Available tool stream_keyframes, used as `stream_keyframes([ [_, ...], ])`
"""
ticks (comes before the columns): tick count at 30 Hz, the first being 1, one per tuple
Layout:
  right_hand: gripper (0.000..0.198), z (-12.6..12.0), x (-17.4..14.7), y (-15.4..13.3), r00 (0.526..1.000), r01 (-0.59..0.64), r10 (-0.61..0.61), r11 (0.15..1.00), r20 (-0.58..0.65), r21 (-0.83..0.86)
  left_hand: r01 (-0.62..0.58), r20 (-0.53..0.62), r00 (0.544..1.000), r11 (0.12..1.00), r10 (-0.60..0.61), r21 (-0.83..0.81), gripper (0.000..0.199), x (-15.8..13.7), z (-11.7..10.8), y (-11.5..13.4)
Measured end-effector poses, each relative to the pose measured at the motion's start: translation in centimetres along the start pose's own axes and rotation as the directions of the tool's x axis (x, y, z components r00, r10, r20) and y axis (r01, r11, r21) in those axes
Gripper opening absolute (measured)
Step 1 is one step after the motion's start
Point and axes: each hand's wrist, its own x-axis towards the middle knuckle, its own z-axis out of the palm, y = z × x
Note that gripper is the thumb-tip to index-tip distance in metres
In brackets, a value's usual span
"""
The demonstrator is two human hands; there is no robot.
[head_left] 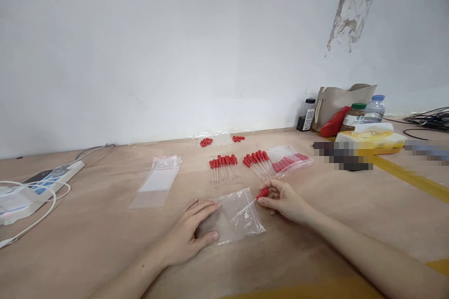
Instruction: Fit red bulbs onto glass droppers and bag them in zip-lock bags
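My right hand pinches a dropper by its red rubber bulb. The dropper's thin clear tube lies over or inside the mouth of a clear zip bag; which of the two I cannot tell. Flat on the bag's left end rests my left hand, fingers stretched out. Behind the bag, several red-bulbed droppers lie side by side in a row. A second group of droppers is fanned out to the right, beside a zip bag with droppers in it.
Flat zip bags lie at left. Loose red bulbs sit near the wall. A power strip with white cables is at far left. At right stand a dark bottle, a paper bag, jars and a yellow tissue pack.
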Motion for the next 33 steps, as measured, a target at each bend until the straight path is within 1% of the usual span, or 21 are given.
stream_keyframes([
  [2, 0.027, -0.4, -0.3, -0.5, 0.998, 0.003, 0.005, 0.989, 0.057, -0.145, -0.005, -0.007, 1.000, 1.000, 0.005, -0.001, 0.052, 0.1, 0.1, 0.2],
  [4, 0.021, -0.6, -0.4, -0.8, 0.996, 0.032, -0.010, 0.968, 0.088, -0.250, -0.021, -0.008, 1.000, 1.000, 0.021, -0.013, 0.053, 0.3, 0.2, 0.5],
  [6, 0.020, -0.6, -0.4, -0.8, 0.995, 0.055, -0.026, 0.955, 0.101, -0.293, -0.034, -0.007, 0.999, 0.999, 0.034, -0.025, 0.054, 0.5, 0.2, 0.6],
  [8, 0.021, -0.5, -0.4, -0.5, 0.992, 0.065, -0.031, 0.955, 0.120, -0.290, -0.036, -0.013, 0.999, 0.999, 0.036, -0.034, 0.055, 0.6, 0.2, 0.7],
  [11, 0.028, -0.3, -0.5, -0.3, 0.988, 0.075, -0.043, 0.973, 0.148, -0.218, -0.040, -0.022, 0.999, 0.998, 0.038, -0.049, 0.055, 0.7, 0.2, 0.8],
  [15, 0.034, 0.0, -0.7, -0.8, 0.985, 0.111, -0.100, 0.991, 0.137, -0.077, -0.043, -0.021, 0.999, 0.997, 0.041, -0.065, 0.055, 0.9, 0.2, 0.9],
  [18, 0.030, 0.1, -0.9, -1.3, 0.980, 0.138, -0.130, 0.990, 0.152, -0.041, -0.048, -0.014, 0.999, 0.996, 0.047, -0.073, 0.055, 0.9, 0.2, 0.9],
  [22, 0.026, 0.0, -0.8, -1.2, 0.969, 0.113, -0.103, 0.993, 0.225, -0.029, -0.043, -0.007, 0.999, 0.997, 0.043, -0.057, 0.053, 0.9, 0.3, 0.9],
  [25, 0.026, -0.2, -0.6, -0.6, 0.952, 0.100, -0.104, 0.995, 0.289, 0.029, -0.042, -0.007, 0.999, 0.998, 0.042, -0.045, 0.051, 1.0, 0.3, 0.8],
  [30, 0.024, -0.1, -0.4, -0.5, 0.914, 0.208, -0.253, 0.963, 0.318, 0.168, -0.048, -0.003, 0.999, 0.998, 0.048, -0.048, 0.052, 1.0, 0.4, 0.8],
  [33, 0.024, 0.1, -0.6, -0.8, 0.886, 0.187, -0.262, 0.957, 0.383, 0.223, -0.051, -0.007, 0.999, 0.997, 0.051, -0.057, 0.053, 1.0, 0.4, 0.8],
])
